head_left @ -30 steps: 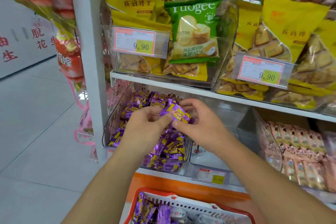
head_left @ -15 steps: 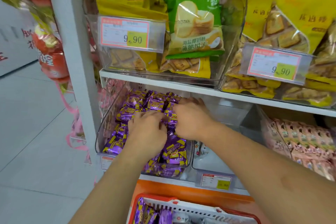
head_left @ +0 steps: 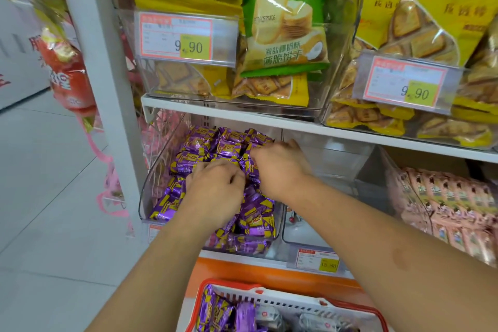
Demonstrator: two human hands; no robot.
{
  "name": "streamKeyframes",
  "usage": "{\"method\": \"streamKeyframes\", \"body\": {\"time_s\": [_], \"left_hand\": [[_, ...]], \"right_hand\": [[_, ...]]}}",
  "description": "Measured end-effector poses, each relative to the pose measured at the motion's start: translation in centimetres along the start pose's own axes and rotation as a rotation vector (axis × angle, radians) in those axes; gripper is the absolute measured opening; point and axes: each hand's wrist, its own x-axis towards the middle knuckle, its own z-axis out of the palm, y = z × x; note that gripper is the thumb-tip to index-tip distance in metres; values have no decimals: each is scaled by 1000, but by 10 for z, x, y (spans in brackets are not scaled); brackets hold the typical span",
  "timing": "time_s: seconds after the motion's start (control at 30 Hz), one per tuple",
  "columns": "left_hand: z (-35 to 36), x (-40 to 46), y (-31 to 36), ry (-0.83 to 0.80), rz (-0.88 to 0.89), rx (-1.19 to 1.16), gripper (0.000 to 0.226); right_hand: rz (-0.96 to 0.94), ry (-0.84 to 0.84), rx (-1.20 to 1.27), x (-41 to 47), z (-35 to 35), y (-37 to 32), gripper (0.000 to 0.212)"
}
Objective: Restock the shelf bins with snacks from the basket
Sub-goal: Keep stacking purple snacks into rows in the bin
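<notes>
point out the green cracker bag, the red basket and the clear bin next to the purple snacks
green cracker bag [head_left: 283,19]: head view, middle of its front.
red basket [head_left: 229,285]: head view, its top rim.
clear bin [head_left: 323,244]: head view, its front wall.

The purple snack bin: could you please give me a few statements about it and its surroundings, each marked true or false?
1. Both hands, left hand and right hand, rest on the purple snacks. True.
2. The clear bin right of them is packed full. False: it looks nearly empty.
3. The green bag sits on the shelf above. True.
4. The basket holds no purple snacks. False: several lie in it.
</notes>
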Motion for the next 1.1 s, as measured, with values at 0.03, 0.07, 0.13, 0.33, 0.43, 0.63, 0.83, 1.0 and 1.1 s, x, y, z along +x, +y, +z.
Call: {"method": "streamKeyframes", "body": {"time_s": [0.03, 0.07, 0.13, 0.33, 0.43, 0.63, 0.83, 1.0, 1.1], "left_hand": [[-4, 0, -1, 18, -4, -33, 33], [-9, -1, -2, 37, -11, -78, 32], [-20, -4, 0, 26, -55, -165, 24], [-32, -19, 0, -304, -39, -215, 29], [-35, -26, -1, -275, 38, -44, 33], [-37, -23, -12, -39, -58, 91, 52], [-43, -16, 1, -3, -87, -557, 10], [-46, -22, 17, -52, -116, -793, 19], [-48, -26, 19, -50, -109, -815, 23]], "right_hand": [[-11, 3, 13, -3, -3, 0, 32], [-35, 9, 44, -7, -6, 1, 35], [-127, -33, 192, -17, -10, 2, 35], [-296, -260, 258, -35, -2, -7, 39], [-275, -186, 242, -34, 0, -6, 46], [20, -125, 596, -33, -8, 12, 45], [282, -128, 1741, -38, -19, 19, 32], [342, -148, 2047, -45, -28, 12, 21], [358, -93, 1836, -41, -28, 13, 31]]}}
